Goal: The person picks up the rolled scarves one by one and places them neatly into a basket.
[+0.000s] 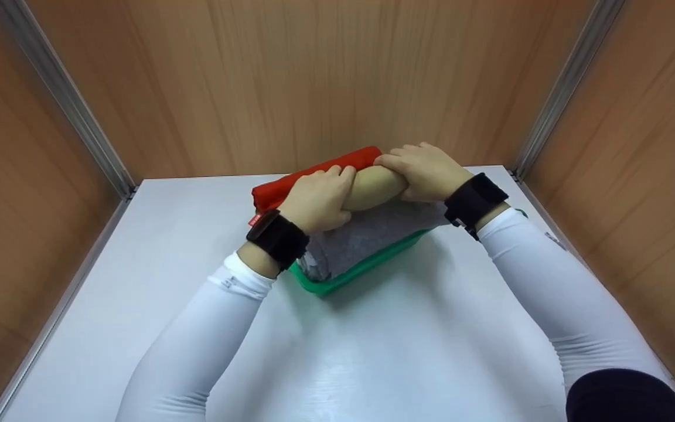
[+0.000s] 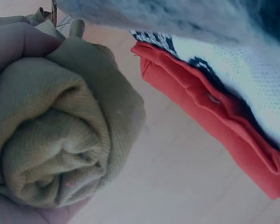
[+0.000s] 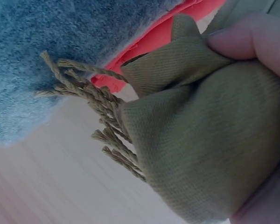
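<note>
Olive-green woven cloth, rolled into a tight cylinder (image 1: 372,187), sits at the centre of the head view, gripped at both ends: my left hand (image 1: 317,199) curls round the near-left end, my right hand (image 1: 425,170) round the far-right end. The roll hangs just above a green basket (image 1: 367,266) packed with grey fleece (image 1: 367,234), with a folded red cloth (image 1: 320,173) lying along the basket's far side. Its long axis runs from lower left to upper right of the frame, roughly parallel to the red cloth. In the right wrist view a twisted fringe (image 3: 91,100) trails from one end. I judge it light, soft and apt to unroll, so clasping both ends around the coil seems the safest hold.
</note>
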`<state>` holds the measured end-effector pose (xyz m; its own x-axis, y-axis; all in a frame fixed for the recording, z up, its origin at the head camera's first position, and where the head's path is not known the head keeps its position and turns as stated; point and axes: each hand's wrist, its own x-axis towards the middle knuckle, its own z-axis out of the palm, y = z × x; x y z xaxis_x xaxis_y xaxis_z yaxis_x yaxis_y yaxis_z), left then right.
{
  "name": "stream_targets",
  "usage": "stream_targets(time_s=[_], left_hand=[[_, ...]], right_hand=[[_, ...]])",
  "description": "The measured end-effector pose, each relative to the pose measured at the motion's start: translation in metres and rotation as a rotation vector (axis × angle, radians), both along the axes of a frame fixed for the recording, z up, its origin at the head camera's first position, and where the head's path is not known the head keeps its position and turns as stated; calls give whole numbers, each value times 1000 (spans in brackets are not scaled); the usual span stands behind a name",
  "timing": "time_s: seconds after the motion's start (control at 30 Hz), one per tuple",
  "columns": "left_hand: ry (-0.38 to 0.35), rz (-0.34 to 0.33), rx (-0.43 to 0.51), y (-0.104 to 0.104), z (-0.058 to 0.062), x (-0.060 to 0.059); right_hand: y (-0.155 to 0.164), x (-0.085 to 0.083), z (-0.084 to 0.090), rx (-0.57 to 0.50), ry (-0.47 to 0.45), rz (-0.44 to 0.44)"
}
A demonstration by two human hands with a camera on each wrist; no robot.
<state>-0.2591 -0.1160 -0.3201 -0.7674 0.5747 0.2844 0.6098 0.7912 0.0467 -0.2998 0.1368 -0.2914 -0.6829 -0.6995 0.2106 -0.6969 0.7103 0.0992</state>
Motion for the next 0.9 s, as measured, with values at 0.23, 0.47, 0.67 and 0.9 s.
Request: stream_targets(time_s=[0.23,0.47,0.67,0.9], left_hand=[[-3,11,7,-6,-1,-8],[-27,34,12,-6,-2,-17],[-81,46,11,-8,-4,-27],[-126,53,-8,-12,-9,-38]], right_hand=[[-6,-11,0,5,-9,9],[-12,-17,-1,40,12,-51],[-16,-23,-3,64,-10,-74],[-22,-32,-5,85,-81,-85]])
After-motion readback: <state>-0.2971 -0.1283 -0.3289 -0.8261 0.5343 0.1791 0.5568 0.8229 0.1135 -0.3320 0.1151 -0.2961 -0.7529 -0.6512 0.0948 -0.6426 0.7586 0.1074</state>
